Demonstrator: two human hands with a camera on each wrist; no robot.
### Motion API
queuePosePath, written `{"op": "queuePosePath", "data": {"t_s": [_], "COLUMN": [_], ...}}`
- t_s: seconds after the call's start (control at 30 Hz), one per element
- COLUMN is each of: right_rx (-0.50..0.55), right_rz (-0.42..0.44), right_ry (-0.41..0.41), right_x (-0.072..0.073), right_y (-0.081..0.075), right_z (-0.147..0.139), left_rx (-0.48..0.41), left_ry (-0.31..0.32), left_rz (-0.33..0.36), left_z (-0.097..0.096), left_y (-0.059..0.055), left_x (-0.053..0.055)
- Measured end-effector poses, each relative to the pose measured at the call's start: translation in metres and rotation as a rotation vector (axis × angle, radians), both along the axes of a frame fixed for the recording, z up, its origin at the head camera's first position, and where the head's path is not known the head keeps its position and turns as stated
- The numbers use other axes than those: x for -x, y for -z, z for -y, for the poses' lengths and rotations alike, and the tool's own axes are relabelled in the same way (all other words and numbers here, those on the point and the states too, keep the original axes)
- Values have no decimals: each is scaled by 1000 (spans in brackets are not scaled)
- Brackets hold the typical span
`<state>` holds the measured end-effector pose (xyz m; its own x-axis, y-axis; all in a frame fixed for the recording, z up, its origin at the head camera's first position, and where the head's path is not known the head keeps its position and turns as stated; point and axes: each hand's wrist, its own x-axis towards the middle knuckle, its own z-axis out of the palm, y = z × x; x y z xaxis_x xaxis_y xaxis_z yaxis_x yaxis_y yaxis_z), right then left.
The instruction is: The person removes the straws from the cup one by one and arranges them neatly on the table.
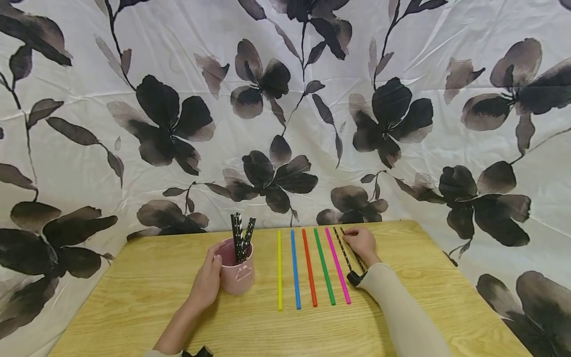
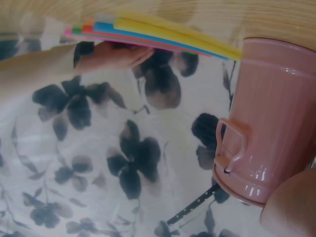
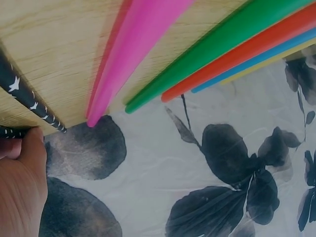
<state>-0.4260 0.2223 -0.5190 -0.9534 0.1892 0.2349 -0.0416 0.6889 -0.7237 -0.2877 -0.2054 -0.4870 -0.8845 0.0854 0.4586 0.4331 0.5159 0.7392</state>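
Wooden table (image 1: pixel 147 297) against flowered cloth (image 1: pixel 263 129), left hand (image 1: pixel 208 277) gripping a pink cup (image 1: pixel 238 280) of black straws (image 1: pixel 243 245), right hand (image 1: pixel 362 244) pinching a patterned straw (image 1: pixel 358 260) at the row's right end

Left grip (image 2: pixel 291 207) against pink mug (image 2: pixel 279 98) with dotted straw (image 2: pixel 195 204), coloured straws (image 2: pixel 168 34) beside right grip (image 2: pixel 113 57).

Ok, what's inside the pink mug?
Black-and-white patterned straws stand in the pink mug, tops sticking out; at least one is striped. The mug hides their lower ends and its own bottom; overlap prevents an exact count.
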Motion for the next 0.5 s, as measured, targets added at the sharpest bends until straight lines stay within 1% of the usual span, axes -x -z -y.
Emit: {"op": "queuePosePath", "data": {"t_s": [0.07,0.2,0.37,0.5], "right_rx": [3,-1,-1,9], "right_rz": [7,9,21,22], "right_ry": [2,15,28,38], "right_x": [-1,-1,0,-1], "right_y": [-1,0,2,1], "right_z": [1,1,2,3], "left_rx": [-1,1,4,7], "left_ry": [-2,13,-6,-8], "left_rz": [-3,-10,-6,-8], "left_z": [0,1,2,1], "left_y": [0,1,2,2], "left_x": [0,0,0,0]}}
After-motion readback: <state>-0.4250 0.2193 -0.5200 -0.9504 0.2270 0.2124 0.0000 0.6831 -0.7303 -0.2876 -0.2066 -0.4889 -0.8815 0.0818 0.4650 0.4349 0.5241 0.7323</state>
